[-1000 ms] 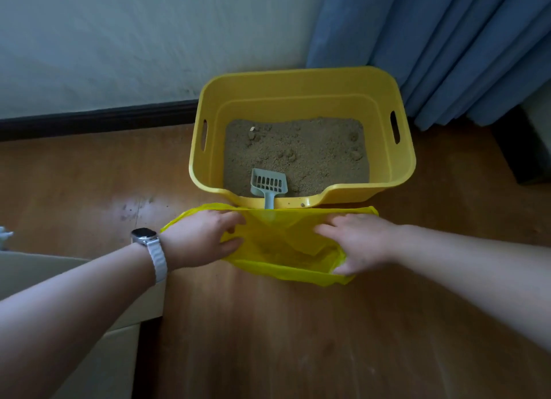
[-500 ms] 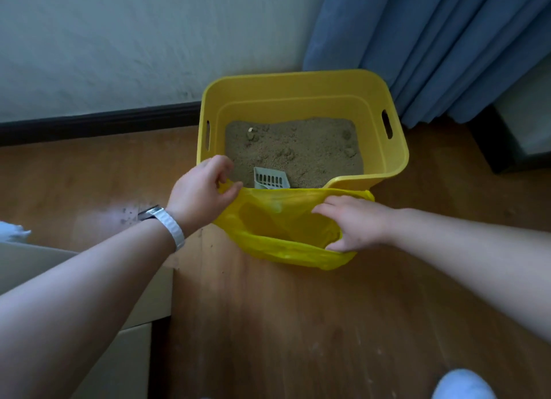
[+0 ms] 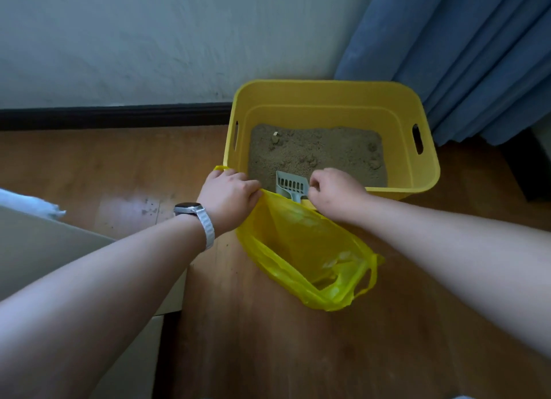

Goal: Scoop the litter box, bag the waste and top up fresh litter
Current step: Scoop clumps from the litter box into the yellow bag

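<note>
A yellow plastic litter box [image 3: 334,100] sits right of centre in the frame on a wooden floor [image 3: 268,354], backed against a pale wall [image 3: 149,40], with a blue curtain [image 3: 477,55] hanging at upper right. Inside lies tan litter [image 3: 316,154] with several clumps [image 3: 372,163] showing on its surface. A grey slotted scoop [image 3: 290,185] rests at the box's low front lip, blade on the litter, handle pointing toward the person. A thin yellow plastic bag [image 3: 307,249] hangs from that lip and trails down onto the floor toward lower right, its handle loops at the far end. The left hand [image 3: 229,195], a watch [image 3: 190,209] on its wrist, is closed in a fist around the bag's upper edge at the box's front left corner. The right hand [image 3: 334,190] is curled, fingertips pinched at the bag's edge just beside the scoop; whether it also touches the scoop handle cannot be told. Judgement: the bag is being spread open against the lip; no scooping is done yet. The film looks light, limp and slippery, likely to collapse or slide off once released, so it wants gripping at the rim with bunched folds. The scoop looks stiff and light, best taken by its handle. Loaded clumps may crumble if tipped fast.
</note>
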Tool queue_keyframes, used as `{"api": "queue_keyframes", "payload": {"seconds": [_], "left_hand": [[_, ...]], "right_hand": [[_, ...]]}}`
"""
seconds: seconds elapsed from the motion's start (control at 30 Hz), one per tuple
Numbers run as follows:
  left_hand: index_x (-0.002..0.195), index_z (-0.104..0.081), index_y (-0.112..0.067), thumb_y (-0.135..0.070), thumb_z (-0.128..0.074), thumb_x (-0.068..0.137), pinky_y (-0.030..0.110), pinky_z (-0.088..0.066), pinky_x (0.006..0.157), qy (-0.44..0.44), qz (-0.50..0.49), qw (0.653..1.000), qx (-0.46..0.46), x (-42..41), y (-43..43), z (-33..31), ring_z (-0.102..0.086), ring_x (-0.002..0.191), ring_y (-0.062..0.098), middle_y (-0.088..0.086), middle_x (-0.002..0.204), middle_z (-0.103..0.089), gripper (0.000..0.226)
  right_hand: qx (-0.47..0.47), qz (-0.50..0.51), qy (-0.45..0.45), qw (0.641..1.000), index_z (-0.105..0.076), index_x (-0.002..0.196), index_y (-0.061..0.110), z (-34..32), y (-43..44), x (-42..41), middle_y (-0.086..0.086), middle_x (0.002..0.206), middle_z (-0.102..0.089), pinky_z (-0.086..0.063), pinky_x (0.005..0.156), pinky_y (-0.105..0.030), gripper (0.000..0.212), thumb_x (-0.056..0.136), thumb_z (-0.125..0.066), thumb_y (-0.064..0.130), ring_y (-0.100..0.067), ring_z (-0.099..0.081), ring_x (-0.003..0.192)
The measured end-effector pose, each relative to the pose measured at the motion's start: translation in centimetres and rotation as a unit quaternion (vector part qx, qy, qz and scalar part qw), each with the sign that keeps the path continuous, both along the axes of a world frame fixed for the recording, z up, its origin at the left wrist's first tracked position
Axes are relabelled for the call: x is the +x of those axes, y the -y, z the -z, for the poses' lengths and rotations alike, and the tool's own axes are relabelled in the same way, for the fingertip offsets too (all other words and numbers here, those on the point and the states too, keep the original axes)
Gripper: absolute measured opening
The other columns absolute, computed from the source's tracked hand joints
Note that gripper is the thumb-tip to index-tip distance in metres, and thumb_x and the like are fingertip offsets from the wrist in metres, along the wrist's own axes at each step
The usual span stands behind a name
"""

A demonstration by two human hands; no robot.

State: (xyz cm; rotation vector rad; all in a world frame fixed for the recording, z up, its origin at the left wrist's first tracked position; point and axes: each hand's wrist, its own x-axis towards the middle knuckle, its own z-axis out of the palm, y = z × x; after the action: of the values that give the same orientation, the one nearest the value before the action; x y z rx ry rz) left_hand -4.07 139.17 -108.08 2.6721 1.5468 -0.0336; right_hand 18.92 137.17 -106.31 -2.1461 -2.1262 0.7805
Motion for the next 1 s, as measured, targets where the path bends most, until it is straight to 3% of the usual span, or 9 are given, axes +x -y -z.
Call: {"api": "queue_keyframes", "payload": {"seconds": [0.13, 0.27, 0.43, 0.6, 0.7, 0.77, 0.9, 1.0], "left_hand": [[0.105, -0.069, -0.029, -0.047, -0.033, 0.1, 0.039, -0.038, 0.09, -0.011, -0.005, 1.0, -0.011, 0.6, 0.0, -0.3, -0.059, 0.101, 0.023, -0.004, 0.099, -0.069, 0.041], [0.098, -0.072, -0.027, -0.045, -0.037, 0.1, 0.038, -0.038, 0.089, 0.002, -0.026, 1.0, 0.004, 0.8, 0.1, 0.0, -0.06, 0.098, 0.023, -0.004, 0.096, -0.07, 0.04], [0.09, -0.074, -0.025, -0.041, -0.042, 0.099, 0.037, -0.039, 0.085, 0.009, -0.037, 0.999, 0.009, 1.2, -0.1, 0.3, -0.062, 0.089, 0.023, -0.004, 0.086, -0.07, 0.037], [0.071, -0.068, -0.02, -0.039, -0.039, 0.1, 0.037, -0.043, 0.087, -0.005, -0.006, 1.0, 0.001, 1.6, -1.1, -0.1, -0.062, 0.071, 0.021, -0.004, 0.072, -0.066, 0.045], [0.071, -0.064, -0.016, -0.04, -0.038, 0.099, 0.033, -0.05, 0.065, -0.02, -0.019, 0.999, -0.02, 2.2, -1.9, -0.4, -0.059, 0.063, 0.021, -0.001, 0.07, -0.063, 0.045], [0.078, -0.065, -0.017, -0.042, -0.043, 0.097, 0.027, -0.044, 0.049, -0.009, -0.045, 0.999, -0.019, 2.3, -2.1, -0.5, -0.059, 0.06, 0.02, -0.001, 0.07, -0.063, 0.038], [0.082, -0.058, -0.017, -0.038, -0.058, 0.093, 0.026, -0.034, 0.048, 0.066, -0.022, 0.997, 0.019, 1.9, -1.5, -0.4, -0.058, 0.059, 0.024, -0.005, 0.069, -0.054, 0.023], [0.082, -0.063, -0.017, -0.038, -0.06, 0.093, 0.028, -0.04, 0.051, 0.096, 0.039, 0.994, 0.028, 0.8, -1.6, 0.0, -0.06, 0.062, 0.025, -0.002, 0.075, -0.061, 0.024]], "right_hand": [[-0.103, 0.023, 0.009, 0.994, -0.062, 0.116, 0.008, 2.0, -1.3, -1.4, -0.015, 0.122, -0.064, -0.048, 0.078, -0.032, 0.04, 0.094, -0.05, 0.039, -0.034, -0.06, 0.107], [-0.163, 0.039, 0.011, 0.986, -0.057, 0.126, 0.004, 3.1, -1.8, -2.5, -0.014, 0.126, -0.062, -0.047, 0.081, -0.03, 0.059, 0.092, -0.053, 0.053, -0.032, -0.059, 0.112], [-0.164, 0.065, -0.035, 0.984, -0.061, 0.119, 0.007, 3.9, -1.5, -2.9, -0.012, 0.118, -0.064, -0.048, 0.079, -0.03, 0.042, 0.089, -0.06, 0.037, -0.029, -0.061, 0.104], [-0.125, 0.042, -0.003, 0.991, -0.054, 0.094, 0.011, 3.6, -1.8, -1.4, -0.008, 0.091, -0.059, -0.039, 0.059, -0.029, 0.012, 0.092, -0.051, 0.023, -0.028, -0.055, 0.078], [-0.093, 0.001, 0.035, 0.995, -0.049, 0.092, 0.014, 3.0, -1.8, -0.1, -0.004, 0.084, -0.054, -0.038, 0.06, -0.031, 0.012, 0.092, -0.046, 0.026, -0.028, -0.053, 0.076], [-0.076, -0.007, 0.034, 0.997, -0.05, 0.09, 0.015, 2.2, -2.0, 0.8, -0.004, 0.082, -0.056, -0.036, 0.055, -0.031, 0.014, 0.089, -0.048, 0.029, -0.026, -0.054, 0.073], [-0.017, -0.029, 0.036, 0.999, -0.053, 0.087, 0.018, -0.2, -3.2, 2.5, -0.003, 0.075, -0.057, -0.037, 0.049, -0.029, 0.014, 0.088, -0.051, 0.032, -0.023, -0.056, 0.064], [-0.019, -0.002, 0.021, 1.0, -0.053, 0.082, 0.021, -1.0, -4.5, 4.6, -0.003, 0.072, -0.058, -0.036, 0.048, -0.028, 0.014, 0.091, -0.051, 0.032, -0.022, -0.055, 0.059]]}}
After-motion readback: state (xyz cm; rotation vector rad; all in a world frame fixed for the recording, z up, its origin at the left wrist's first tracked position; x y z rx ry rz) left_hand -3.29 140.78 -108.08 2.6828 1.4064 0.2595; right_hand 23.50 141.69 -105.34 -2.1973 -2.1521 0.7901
